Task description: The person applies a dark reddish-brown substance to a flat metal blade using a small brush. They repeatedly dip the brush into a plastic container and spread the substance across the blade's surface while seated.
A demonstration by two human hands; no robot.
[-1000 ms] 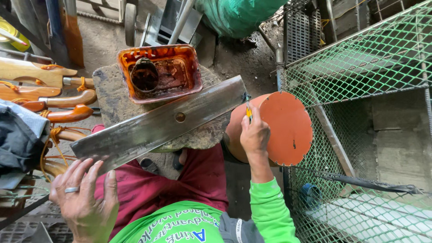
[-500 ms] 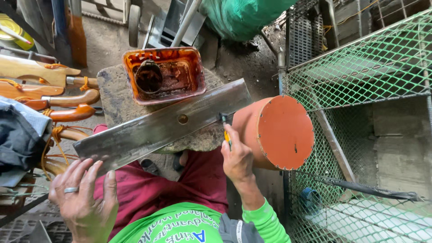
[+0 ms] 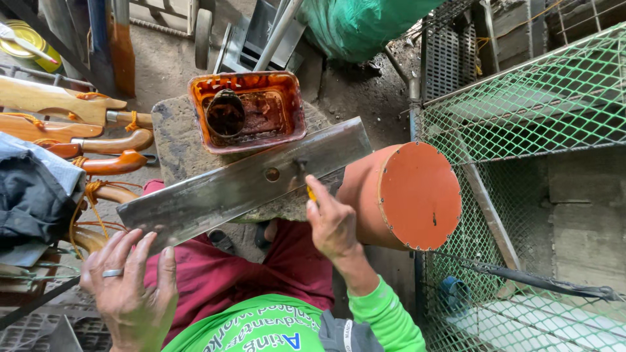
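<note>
A long flat steel blade [image 3: 241, 186] with a hole in its middle lies slanted across a round stone block [image 3: 171, 140]. My left hand [image 3: 130, 287], with a ring on one finger, grips the blade's near left end, fingers spread over it. My right hand [image 3: 332, 221] holds a small yellow-handled brush [image 3: 305, 177], whose dark tip touches the blade just right of the hole. Behind the blade, an orange rectangular tub [image 3: 287, 98] sits on the stone with dark liquid and a round dark cup [image 3: 225, 114] in it.
An orange drum [image 3: 417, 195] lies on its side at my right. Green wire mesh [image 3: 528, 111] fences the right side. Wooden-handled knives in sheaths [image 3: 78, 124] lie at the left beside a grey cloth [image 3: 32, 195]. A green sack [image 3: 358, 26] sits at the back.
My right hand has come down and left from the drum and brought the brush tip onto the blade. My left hand stays on the blade's end.
</note>
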